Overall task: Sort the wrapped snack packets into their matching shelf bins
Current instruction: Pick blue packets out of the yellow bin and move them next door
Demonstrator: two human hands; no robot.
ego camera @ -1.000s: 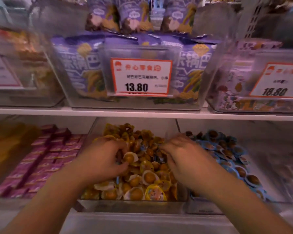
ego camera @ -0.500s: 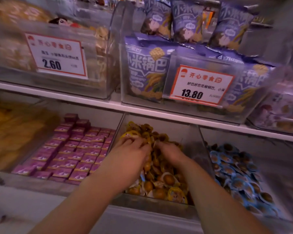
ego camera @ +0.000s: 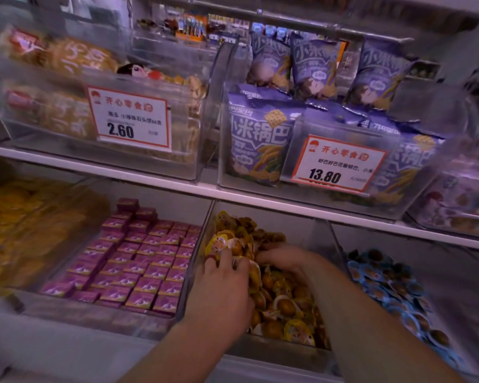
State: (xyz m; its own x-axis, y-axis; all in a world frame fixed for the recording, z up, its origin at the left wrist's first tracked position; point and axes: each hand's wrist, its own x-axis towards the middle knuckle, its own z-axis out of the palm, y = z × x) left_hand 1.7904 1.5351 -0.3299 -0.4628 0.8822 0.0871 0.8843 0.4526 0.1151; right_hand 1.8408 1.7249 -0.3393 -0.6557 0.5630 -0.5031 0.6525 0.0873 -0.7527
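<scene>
Shop shelving w/ clear plastic bins: both hands, left hand [ego camera: 224,283] & right hand [ego camera: 284,258], together, fingers curled into yellow-wrapped snack packets [ego camera: 281,294] in middle lower bin [ego camera: 274,351]; sorting underway, next probably lifting strays out.

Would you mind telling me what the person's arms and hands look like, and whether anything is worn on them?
Both forearms are bare, no sleeves in view. The left hand and right hand carry no gloves, and no watch or bracelet shows on either wrist.

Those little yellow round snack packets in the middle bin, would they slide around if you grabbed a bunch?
Probably: the yellow round snack packets lie loosely heaped and look glossy, so some may slip. They seem small and light. Both hands, left hand and right hand, are digging in.
</scene>
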